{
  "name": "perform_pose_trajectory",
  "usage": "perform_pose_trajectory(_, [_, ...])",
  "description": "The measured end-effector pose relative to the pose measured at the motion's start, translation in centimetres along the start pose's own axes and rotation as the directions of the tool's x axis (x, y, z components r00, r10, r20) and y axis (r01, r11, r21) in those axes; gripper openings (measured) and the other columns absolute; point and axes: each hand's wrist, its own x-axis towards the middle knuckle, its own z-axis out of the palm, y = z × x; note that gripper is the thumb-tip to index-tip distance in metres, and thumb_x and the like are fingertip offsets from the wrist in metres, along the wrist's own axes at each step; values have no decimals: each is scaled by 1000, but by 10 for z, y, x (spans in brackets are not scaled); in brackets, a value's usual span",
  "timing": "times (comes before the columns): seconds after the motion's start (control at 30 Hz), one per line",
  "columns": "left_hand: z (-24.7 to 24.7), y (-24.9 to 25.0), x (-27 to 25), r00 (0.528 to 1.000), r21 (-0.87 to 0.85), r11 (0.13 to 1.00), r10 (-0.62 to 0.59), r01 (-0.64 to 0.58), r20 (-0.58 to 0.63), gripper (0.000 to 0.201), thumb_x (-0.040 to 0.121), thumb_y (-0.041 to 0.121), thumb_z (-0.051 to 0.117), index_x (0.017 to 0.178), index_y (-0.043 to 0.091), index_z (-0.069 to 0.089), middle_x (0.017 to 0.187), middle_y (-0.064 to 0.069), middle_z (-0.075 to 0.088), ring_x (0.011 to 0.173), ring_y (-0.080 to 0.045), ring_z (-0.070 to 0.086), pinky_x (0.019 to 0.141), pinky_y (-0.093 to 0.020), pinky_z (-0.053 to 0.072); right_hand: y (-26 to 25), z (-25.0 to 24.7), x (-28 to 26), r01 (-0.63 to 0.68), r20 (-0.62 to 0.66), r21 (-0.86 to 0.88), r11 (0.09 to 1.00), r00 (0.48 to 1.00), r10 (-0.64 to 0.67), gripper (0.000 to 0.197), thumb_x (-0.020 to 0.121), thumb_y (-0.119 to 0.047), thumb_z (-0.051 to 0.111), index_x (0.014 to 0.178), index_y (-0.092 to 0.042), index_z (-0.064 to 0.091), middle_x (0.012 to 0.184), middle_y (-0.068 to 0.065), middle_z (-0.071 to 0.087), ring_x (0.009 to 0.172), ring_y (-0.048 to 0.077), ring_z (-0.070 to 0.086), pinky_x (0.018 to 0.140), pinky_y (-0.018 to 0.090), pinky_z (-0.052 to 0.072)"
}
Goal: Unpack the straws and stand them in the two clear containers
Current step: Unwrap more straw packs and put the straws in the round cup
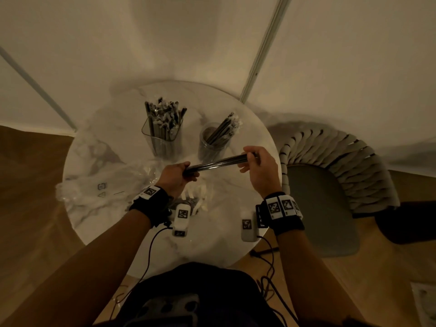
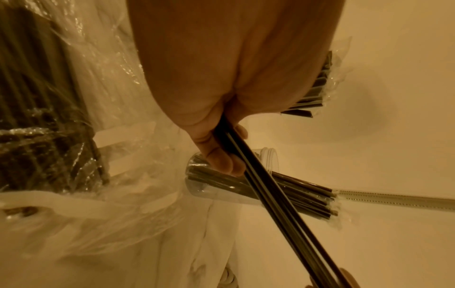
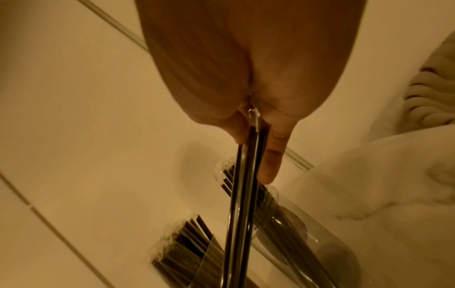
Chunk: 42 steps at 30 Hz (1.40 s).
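A small bundle of dark straws (image 1: pixel 218 163) was held level above the round table (image 1: pixel 212 244), just in front of the two clear containers. The square container (image 1: pixel 162 135) already stood nearly full; the round jar (image 1: pixel 213 142) held only a few, leaning to one side. More straws lay in the crumpled plastic packaging (image 1: pixel 99 185) at the table's left, so the job looked perhaps past halfway, with this bundle and those still to place. The left hand (image 1: pixel 175 177) gripped one end, fingers curled round it; the right hand (image 1: pixel 258 166) pinched the other end, both wrists raised off the table
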Motion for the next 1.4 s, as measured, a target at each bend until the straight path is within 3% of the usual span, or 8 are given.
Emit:
perform_pose_trajectory(0.13, [-2,-2,2,1000,37,999,14,-14,-14,22,104,3,33,113,-8,51,83,-21,58,52,-19,66,51,-27,53,-11,0,0,18,44,45,999,999,-20,16,100,-17,55,112,-11,64,84,6,73,71,19,72,72,33,60])
perform_pose_trajectory(0.3, [5,4,3,1000,-67,998,1,0,20,20,102,1,39,95,-3,57,87,-21,57,64,-24,62,57,-30,54,-35,-4,15,97,27,-24,995,995,-96,8,95,-10,61,99,-11,68,81,3,73,66,14,72,70,26,58])
perform_pose_trajectory(0.47, [25,32,-3,986,-311,946,-47,95,159,28,103,3,30,96,-3,57,88,-20,63,74,-31,63,79,-35,52,-76,-23,45,223,28,-57,973,975,-221,11,93,-3,61,93,-11,69,81,7,72,63,17,72,63,22,56])
perform_pose_trajectory(0.63, [41,53,5,974,-279,958,-4,69,227,28,102,14,37,108,-3,58,93,-18,69,92,-32,65,96,-38,49,-121,-47,82,343,43,-125,931,939,-340,12,92,1,59,92,-3,70,79,11,71,61,17,71,65,23,58])
perform_pose_trajectory(0.83, [50,51,26,996,140,988,63,-72,68,14,96,18,51,90,9,60,88,-14,59,74,-24,58,70,-35,52,-147,-52,124,405,134,-294,866,914,-382,18,90,2,58,90,-9,72,85,7,71,74,19,70,75,31,60])
perform_pose_trajectory(1.0, [48,36,40,939,721,643,344,-260,32,50,84,27,70,127,11,50,118,-8,56,100,-22,57,85,-31,46,-145,-37,147,453,275,-409,792,889,-366,17,88,7,57,94,-1,71,89,10,68,77,22,65,77,39,58])
perform_pose_trajectory(1.13, [54,31,43,895,836,411,403,-365,193,76,84,35,69,147,11,34,144,-12,41,126,-29,48,108,-39,40,-138,-20,160,475,342,-458,751,875,-344,19,89,8,52,97,4,69,98,18,68,81,23,62,79,36,56])
perform_pose_trajectory(1.4, [55,27,45,862,855,285,409,-433,299,76,92,42,61,152,11,29,148,-13,44,133,-27,44,109,-31,33,-95,18,162,578,480,-566,587,811,-335,28,83,15,55,101,-4,66,106,14,62,93,28,60,80,38,51])
